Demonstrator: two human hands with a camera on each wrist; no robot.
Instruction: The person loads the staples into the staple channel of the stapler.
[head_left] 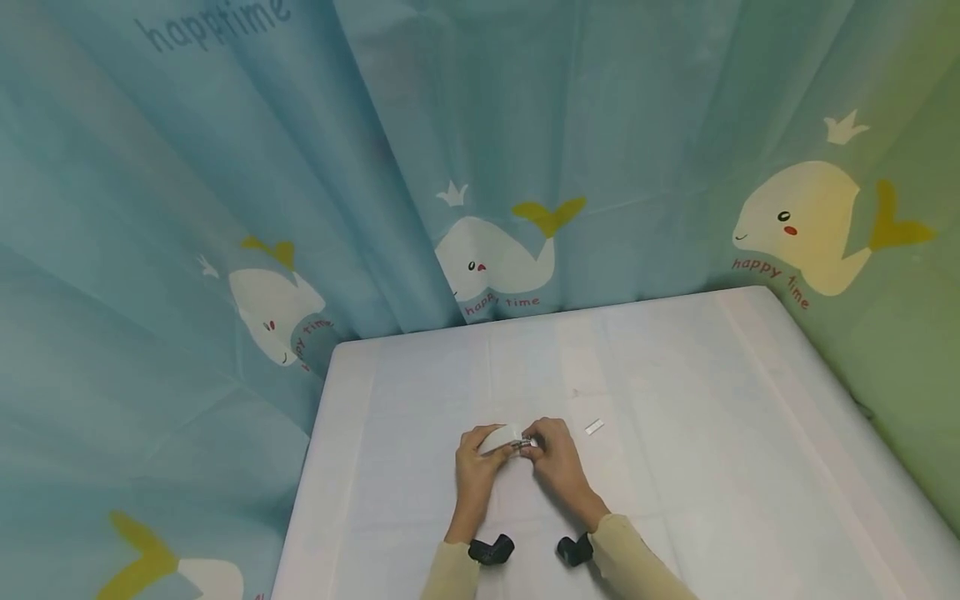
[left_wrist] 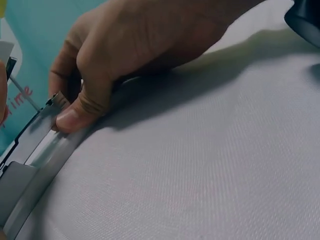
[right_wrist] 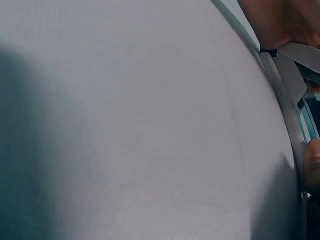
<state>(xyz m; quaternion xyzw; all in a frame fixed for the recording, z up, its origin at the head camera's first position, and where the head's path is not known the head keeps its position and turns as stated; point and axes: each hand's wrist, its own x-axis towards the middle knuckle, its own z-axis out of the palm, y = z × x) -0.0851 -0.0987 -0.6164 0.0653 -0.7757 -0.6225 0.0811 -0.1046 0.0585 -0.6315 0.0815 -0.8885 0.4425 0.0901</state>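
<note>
A white stapler (head_left: 498, 438) is held low over the table, its top lifted from the metal staple channel. My left hand (head_left: 475, 467) grips its rear body, thumb along the near side. At the front end, my right hand (head_left: 558, 461) pinches with thumb and bent fingers. The left wrist view has the right thumb (left_wrist: 72, 119) against the stapler's base (left_wrist: 42, 162), beside a small ridged metal end (left_wrist: 60, 100); I cannot tell whether that is loose staples. In the right wrist view the stapler (right_wrist: 287, 82) shows at the right edge, the left hand (right_wrist: 280, 22) above.
A small pale strip (head_left: 594, 427), like a row of staples, lies right of the right hand on the white-covered table (head_left: 697, 400). Black wrist cameras (head_left: 492, 550) sit by both sleeves. A whale-print curtain (head_left: 637, 167) hangs behind the table's far edge.
</note>
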